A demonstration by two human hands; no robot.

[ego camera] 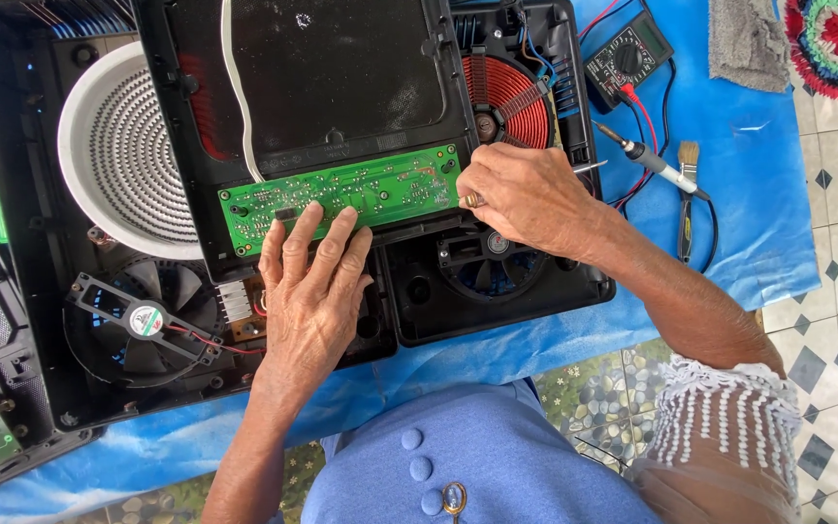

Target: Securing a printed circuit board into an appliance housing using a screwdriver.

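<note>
The blue cloth [749,194] spreads over the surface under everything, and on it lie two opened black cooker housings: the larger one [21,175] on my left with its white ribbed coil disc [118,155] and a black fan [143,320], and the smaller one [516,291] in front of me, with its panel [341,68] turned up so the red copper coil [511,97] shows beside it. Along the near edge of that panel sits the long green circuit board [341,194]. My left hand [307,291] lies flat with the fingers spread a little, the fingertips resting on the lower edge of the board. My right hand [526,194] is curled at the board's right end, its fingers closed around a thin metal tool whose tip [589,167] pokes out to the right; I cannot tell exactly how the fingers grip it. Off to the right, well apart from the board, a multimeter [628,53] rests on the cloth with its red and black leads, then a soldering iron [657,165], and a small brush [688,160] just beside it.
</note>
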